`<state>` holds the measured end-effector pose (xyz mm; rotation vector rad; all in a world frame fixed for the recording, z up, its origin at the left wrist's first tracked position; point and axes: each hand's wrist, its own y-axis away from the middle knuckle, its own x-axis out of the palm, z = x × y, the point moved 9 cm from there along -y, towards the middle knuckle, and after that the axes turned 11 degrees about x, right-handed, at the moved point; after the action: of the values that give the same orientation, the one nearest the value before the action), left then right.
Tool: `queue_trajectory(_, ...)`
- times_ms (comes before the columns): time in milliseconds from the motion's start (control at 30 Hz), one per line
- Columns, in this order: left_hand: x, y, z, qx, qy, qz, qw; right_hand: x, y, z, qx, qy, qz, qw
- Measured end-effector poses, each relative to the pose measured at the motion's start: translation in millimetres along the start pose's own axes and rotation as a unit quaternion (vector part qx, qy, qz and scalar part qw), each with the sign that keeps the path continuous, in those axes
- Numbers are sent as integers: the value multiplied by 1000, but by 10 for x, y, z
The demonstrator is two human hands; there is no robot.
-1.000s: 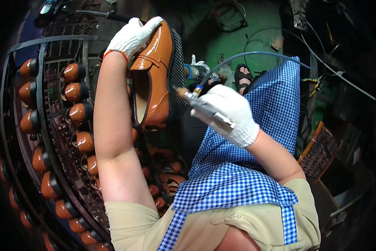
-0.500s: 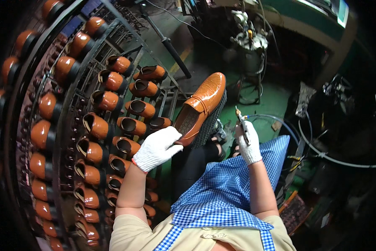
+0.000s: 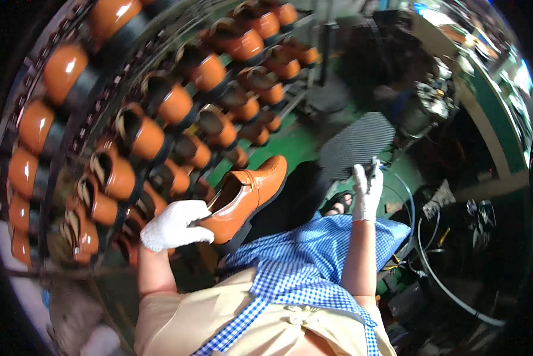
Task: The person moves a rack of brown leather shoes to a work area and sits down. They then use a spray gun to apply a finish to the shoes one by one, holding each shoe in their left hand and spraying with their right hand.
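My left hand [image 3: 174,225], in a white glove, grips the heel of a tan leather shoe [image 3: 245,199], toe pointing up and to the right, above my lap. My right hand [image 3: 367,193], also gloved, is raised to the right of the shoe and closed around a slim metal hand tool [image 3: 374,168] with a hose trailing from it. The tool tip is well away from the shoe. A blue checked apron [image 3: 314,261] covers my lap under both hands.
A curved metal rack [image 3: 100,89] filled with several tan shoes [image 3: 159,101] fills the left and top. A grey mesh mat [image 3: 355,142] lies on the green floor ahead. Hoses and cables [image 3: 432,261] run along the floor at right, near dark machinery.
The view swung up and left over the rack. My left hand lowered the shoe toward my lap, and my right hand with the tool drew away to the right.
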<state>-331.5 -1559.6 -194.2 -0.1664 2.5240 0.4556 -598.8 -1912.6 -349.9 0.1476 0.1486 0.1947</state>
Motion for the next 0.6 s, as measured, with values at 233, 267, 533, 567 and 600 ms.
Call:
queue_trajectory(233,374,-66,928,29,-128,-175,976,96,86,-59,46,-67,-20,997)
queue_trajectory(267,434,-168,1066,18,-134,-188,973,96,63,-53,43,-37,-16,998)
queue_trajectory(533,692,-698,1842,-69,-217,-316,921,-4,18,10,32,20,-42,998)
queue_trajectory(567,644,-797,1947,-68,-235,-342,907,-13,40,-7,41,7,-52,998)
queue_trajectory(600,591,-875,2055,-64,-256,-373,890,9,51,25,28,-12,-38,999)
